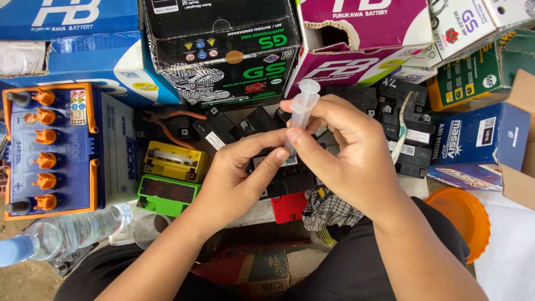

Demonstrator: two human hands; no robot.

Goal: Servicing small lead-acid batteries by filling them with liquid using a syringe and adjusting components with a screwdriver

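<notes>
A clear plastic syringe (302, 108) stands upright between my two hands. My right hand (348, 150) grips its barrel with thumb and fingers. My left hand (242, 173) pinches the syringe's lower end with thumb and forefinger. Beneath the hands lies a small black battery (284, 178), partly hidden. A red block (288, 207) and a checked cloth (329, 210) lie just below it.
A large blue battery with orange caps (53, 147) stands at left. A yellow battery (174, 160), a green one (167, 195), pliers (167, 125), several black batteries (409, 131), cardboard boxes (223, 50), a water bottle (67, 231) and an orange lid (460, 214) surround me.
</notes>
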